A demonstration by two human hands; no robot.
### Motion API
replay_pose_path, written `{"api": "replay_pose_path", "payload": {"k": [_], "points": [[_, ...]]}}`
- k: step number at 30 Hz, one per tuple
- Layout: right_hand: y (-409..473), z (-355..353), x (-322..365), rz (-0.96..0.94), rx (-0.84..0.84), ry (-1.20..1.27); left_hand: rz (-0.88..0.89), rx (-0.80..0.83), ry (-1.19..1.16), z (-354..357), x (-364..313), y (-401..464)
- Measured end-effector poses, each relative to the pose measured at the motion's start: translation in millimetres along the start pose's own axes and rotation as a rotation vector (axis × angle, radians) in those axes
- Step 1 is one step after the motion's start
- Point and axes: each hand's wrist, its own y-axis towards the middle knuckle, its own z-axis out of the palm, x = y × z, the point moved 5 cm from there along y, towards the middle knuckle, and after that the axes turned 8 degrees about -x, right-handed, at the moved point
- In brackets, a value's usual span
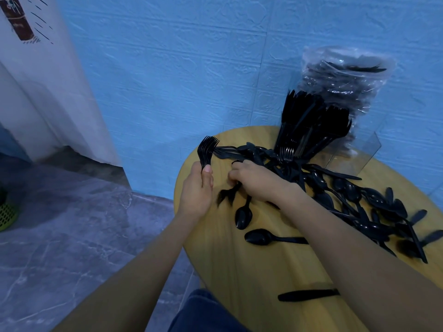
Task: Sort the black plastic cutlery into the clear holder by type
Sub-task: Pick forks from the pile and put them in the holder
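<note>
My left hand (197, 190) grips a stacked bunch of black forks (206, 149) at the table's left edge, tines up. My right hand (257, 182) reaches into the pile of black cutlery (347, 200) and pinches a blurred black fork (226, 194) with curled fingers. The clear holder (354, 152) stands at the back of the table; one compartment is packed with upright black forks and knives (309, 125), the right compartment looks bare. Loose spoons (261, 237) lie near my right forearm.
The round wooden table (239, 271) stands against a blue wall. A clear bag of black cutlery (345, 80) leans behind the holder. A single black knife (308, 294) lies near the front. Grey floor and a green basket (7, 214) are at left.
</note>
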Motion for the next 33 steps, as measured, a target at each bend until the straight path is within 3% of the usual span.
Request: {"api": "replay_pose_path", "payload": {"k": [4,11,16,20,25,33], "points": [[-7,0,-5,0.010,-0.067,0.015,-0.011,-0.020,-0.002,-2,-2,0],[-27,-33,-24,0.267,-0.563,0.641,-0.147,0.015,-0.170,-2,-5,1],[-22,-44,-15,0.408,-0.433,1.128,-0.150,0.025,-0.245,1,-24,4],[-21,-34,1,0.450,-0.331,1.314,-0.118,0.075,-0.261,17,-40,3],[-29,-31,0,0.524,-0.387,1.368,-0.272,0.173,-0.436,29,-48,-6],[-38,-34,-3,0.543,-0.498,1.130,-0.206,0.240,-0.447,32,-61,-16]]}}
